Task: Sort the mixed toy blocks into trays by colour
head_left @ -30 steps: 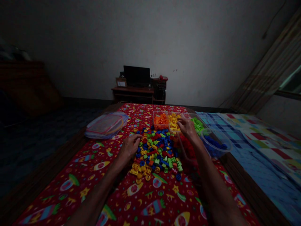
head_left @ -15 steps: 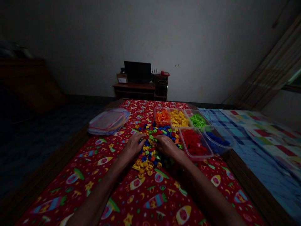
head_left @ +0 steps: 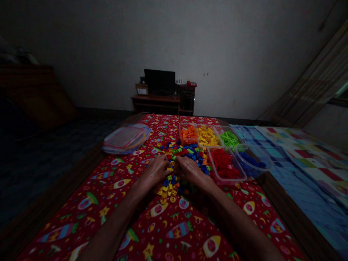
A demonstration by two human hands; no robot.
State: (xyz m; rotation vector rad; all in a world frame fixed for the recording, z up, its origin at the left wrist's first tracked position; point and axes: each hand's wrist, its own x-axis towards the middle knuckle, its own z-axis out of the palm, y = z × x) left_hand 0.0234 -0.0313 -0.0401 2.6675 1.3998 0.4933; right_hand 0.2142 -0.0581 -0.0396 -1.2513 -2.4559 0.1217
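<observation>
So, printed red cloth (head_left: 149,232): runs away from the bottom edge of my feed, with rockets and stars all over it.
Mixed brick pile (head_left: 169,190): sits mid-cloth, yellow, blue, green and red pieces lying loose, with round yellow ones at its near end.
Left hand (head_left: 156,168): at the pile's left side, fingers bent inward; I can't tell from here whether they pinch a piece.
Right hand (head_left: 189,169): just beside the left, over the pile, fingers curled down, tips hidden; whether they grip anything, I can't tell.
Red-brick tub (head_left: 231,179): right of the pile, clear and open-topped.
Blue-brick tub (head_left: 272,165): rounded, just right of the red one.
Checked sheet (head_left: 304,181): farther right, past a dark edge (head_left: 287,206).
Lids (head_left: 126,139): stacked flat on the cloth's left side.
Yellow-brick tub (head_left: 209,146): between the orange-brick tub (head_left: 188,124) and green-brick tub (head_left: 223,127).
Desk (head_left: 156,98): bears a black monitor (head_left: 160,82).
Wall (head_left: 239,61): grey, farthest back.
</observation>
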